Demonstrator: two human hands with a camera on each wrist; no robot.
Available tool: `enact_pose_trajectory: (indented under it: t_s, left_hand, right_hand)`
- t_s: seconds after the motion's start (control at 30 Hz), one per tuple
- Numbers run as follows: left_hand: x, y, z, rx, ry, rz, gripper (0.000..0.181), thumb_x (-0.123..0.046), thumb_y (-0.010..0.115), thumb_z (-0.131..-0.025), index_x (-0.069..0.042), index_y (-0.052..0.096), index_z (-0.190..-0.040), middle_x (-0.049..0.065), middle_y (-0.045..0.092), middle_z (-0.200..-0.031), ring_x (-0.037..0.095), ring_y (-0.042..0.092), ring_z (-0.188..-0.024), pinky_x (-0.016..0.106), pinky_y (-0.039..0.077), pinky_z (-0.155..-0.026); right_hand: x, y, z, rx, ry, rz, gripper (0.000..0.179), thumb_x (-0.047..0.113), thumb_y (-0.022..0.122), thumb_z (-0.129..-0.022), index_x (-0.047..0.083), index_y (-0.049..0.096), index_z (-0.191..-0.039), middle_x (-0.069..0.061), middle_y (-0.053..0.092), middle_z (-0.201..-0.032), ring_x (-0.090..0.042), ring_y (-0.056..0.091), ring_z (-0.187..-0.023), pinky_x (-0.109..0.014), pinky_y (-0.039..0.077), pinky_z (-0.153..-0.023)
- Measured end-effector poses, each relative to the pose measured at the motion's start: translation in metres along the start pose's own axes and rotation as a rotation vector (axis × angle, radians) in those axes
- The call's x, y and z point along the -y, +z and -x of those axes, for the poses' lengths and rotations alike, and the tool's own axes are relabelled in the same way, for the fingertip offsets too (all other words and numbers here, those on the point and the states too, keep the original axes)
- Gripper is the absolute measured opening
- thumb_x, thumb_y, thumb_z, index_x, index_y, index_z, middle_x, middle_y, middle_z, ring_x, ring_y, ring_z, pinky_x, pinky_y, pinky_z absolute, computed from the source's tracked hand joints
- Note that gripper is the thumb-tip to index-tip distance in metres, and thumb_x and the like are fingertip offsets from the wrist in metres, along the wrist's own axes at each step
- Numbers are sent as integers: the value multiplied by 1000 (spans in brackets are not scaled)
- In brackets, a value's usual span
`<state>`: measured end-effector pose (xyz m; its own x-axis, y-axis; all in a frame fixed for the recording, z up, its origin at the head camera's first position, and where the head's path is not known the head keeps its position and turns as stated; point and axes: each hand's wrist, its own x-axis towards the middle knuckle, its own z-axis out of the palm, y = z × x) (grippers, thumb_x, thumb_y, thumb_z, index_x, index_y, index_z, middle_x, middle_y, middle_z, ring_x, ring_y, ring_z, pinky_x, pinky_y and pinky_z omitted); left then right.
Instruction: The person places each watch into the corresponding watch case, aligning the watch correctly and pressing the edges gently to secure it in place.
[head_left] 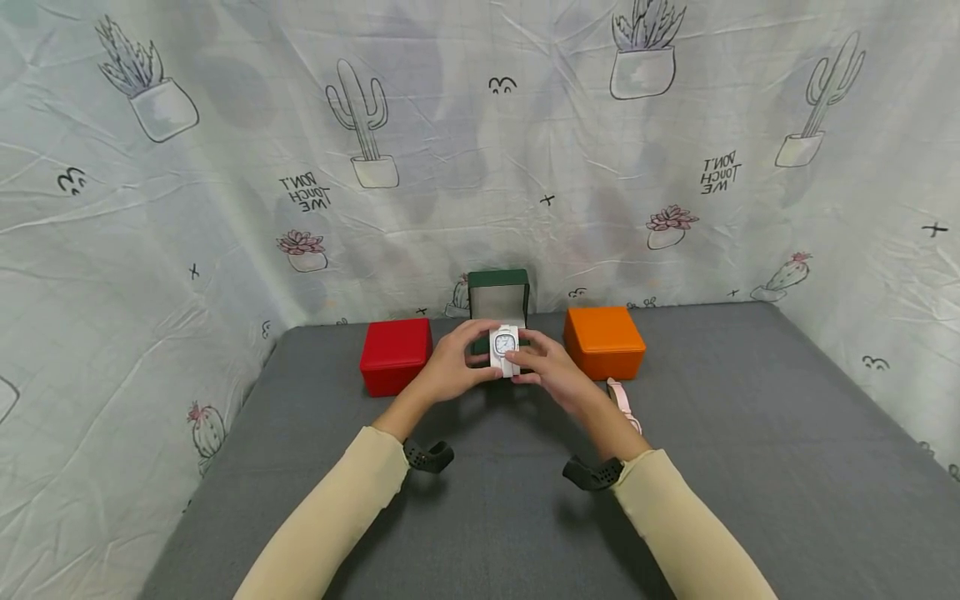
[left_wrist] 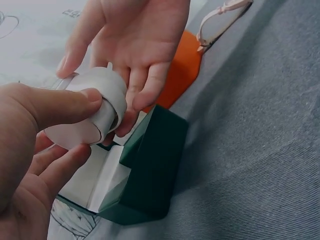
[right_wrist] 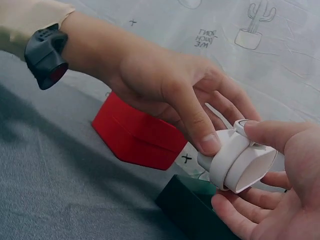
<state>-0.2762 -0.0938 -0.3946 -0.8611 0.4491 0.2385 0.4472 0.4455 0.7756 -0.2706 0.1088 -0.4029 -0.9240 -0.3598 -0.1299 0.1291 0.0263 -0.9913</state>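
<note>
Both hands hold a white wristwatch (head_left: 505, 343) whose strap wraps round a white cushion (right_wrist: 256, 169). Its square dial faces up toward the head camera. My left hand (head_left: 452, 364) grips the cushion from the left; in the left wrist view its thumb presses the strap while other fingers support the underside. From the right, my right hand (head_left: 557, 372) pinches the watch, its thumb at the edge of the dial. Just behind and below the hands stands an open green watch box (left_wrist: 155, 165) with a pale lining, partly hidden by them in the head view.
A closed red box (head_left: 396, 354) stands left of the green one, a closed orange box (head_left: 604, 342) right of it. Near my right wrist lies a pink-strapped watch (head_left: 621, 400) on the grey tabletop (head_left: 495, 517). A printed curtain (head_left: 465, 125) hangs right behind the boxes.
</note>
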Motion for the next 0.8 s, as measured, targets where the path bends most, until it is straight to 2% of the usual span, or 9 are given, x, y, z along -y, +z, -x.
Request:
enact_pose_trajectory:
  t_s: [0.2, 0.33, 0.6, 0.8]
  left_hand:
    - [3, 0, -6, -5, -13, -27, 66, -11, 78, -80, -20, 48, -139, 2, 47, -142, 21, 49, -126, 35, 55, -90]
    - [7, 0, -10, -4, -28, -30, 66, -11, 78, -80, -18, 49, -138, 3, 47, -141, 22, 49, -127, 34, 55, -90]
    - [13, 0, -19, 13, -44, -57, 66, -7, 77, -81, -14, 47, -140, 6, 45, -143, 26, 48, -129, 35, 55, -91]
    - [14, 0, -23, 42, -62, -103, 66, -9, 75, -83, -14, 45, -141, 7, 43, -145, 24, 48, -129, 33, 55, -91]
  right_hand:
    - [2, 1, 1, -61, -78, 97, 60, 21, 60, -96, 10, 33, -149, -14, 44, -148, -28, 50, -129, -44, 45, -106]
    - [2, 0, 3, -95, -147, 122, 53, 13, 55, -98, 5, 37, -147, -15, 41, -151, -30, 43, -138, -47, 37, -112]
    - [4, 1, 1, -123, -140, 111, 49, 3, 47, -97, 7, 41, -146, -10, 41, -152, -25, 39, -142, -44, 35, -112]
    - [3, 3, -2, -110, -128, 96, 52, 0, 44, -96, 3, 37, -147, -13, 38, -154, -26, 37, -142, -45, 36, -112]
